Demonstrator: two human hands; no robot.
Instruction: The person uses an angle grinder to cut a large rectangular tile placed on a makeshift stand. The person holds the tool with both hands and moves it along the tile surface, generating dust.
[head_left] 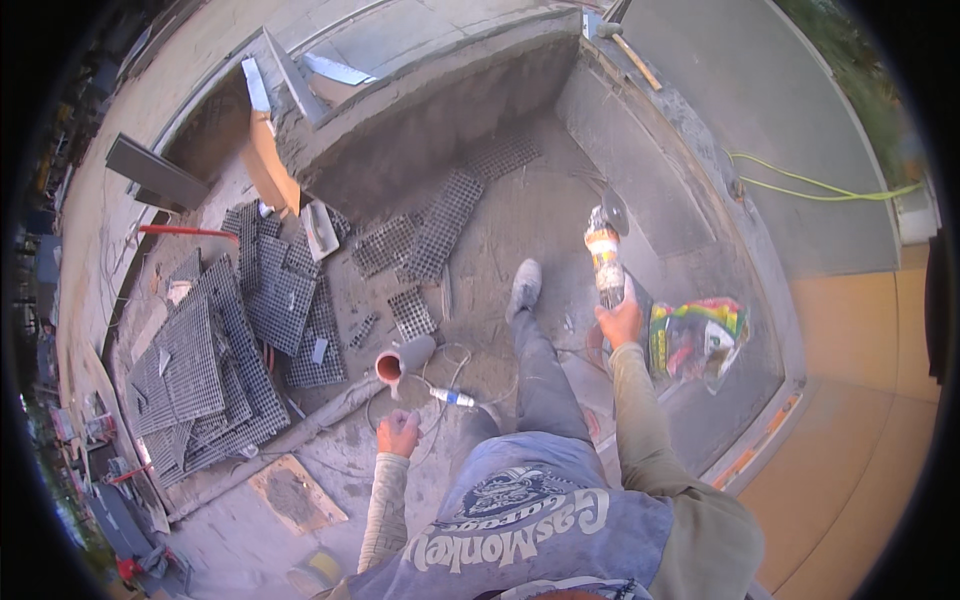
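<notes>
My right hand (622, 320) is wrapped round the rear body of an angle grinder (604, 250), held out over the dusty floor. The grinder's round disc (614, 212) points away from me, close to the right-hand low wall. My left hand (398, 433) hangs in a loose fist, and I see nothing in it. Just beyond that fist stands a grey pipe stub with a reddish inside (390, 367). A blue-and-white cable connector (452, 397) lies beside the pipe, with thin cable looped around it. Right of my right forearm is a colourful plastic bag (697, 338).
Black gridded panels (200, 365) lie piled at the left, with loose pieces (447, 225) ahead. A trowel (320, 230) rests by the pile. Low rendered walls (440, 110) enclose the floor. A hammer (637, 62) and yellow-green cord (820, 188) are at the right.
</notes>
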